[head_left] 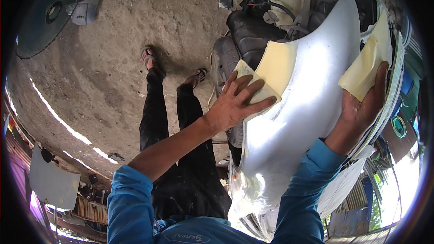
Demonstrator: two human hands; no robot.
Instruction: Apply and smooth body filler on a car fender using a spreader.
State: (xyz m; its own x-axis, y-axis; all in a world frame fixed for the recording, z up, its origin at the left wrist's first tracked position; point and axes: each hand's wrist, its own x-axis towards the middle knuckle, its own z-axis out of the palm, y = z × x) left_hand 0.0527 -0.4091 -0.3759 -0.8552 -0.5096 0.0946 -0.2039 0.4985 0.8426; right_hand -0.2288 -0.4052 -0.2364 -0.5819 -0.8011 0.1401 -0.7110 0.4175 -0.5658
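Note:
My left hand (237,99) lies with fingers spread over a pale rectangular sanding pad (245,68), pressing it against the silver car fender (316,58). A smooth pale yellow patch of filler (279,61) covers the fender's edge just beyond the pad. At the fender's other side, my right hand (368,95) is closed around a bent, pale yellow sheet (361,70); its thumb is hidden. Whether that sheet touches the fender I cannot tell. More pale yellow surface (382,29) shows beyond it.
A black tyre (226,56) and exposed engine parts (253,31) lie beside the fender. My feet stand on the rough dirt floor (113,86) left of the car. A large round fan (52,16) is at the far left, and a grey panel (54,178) stands nearer.

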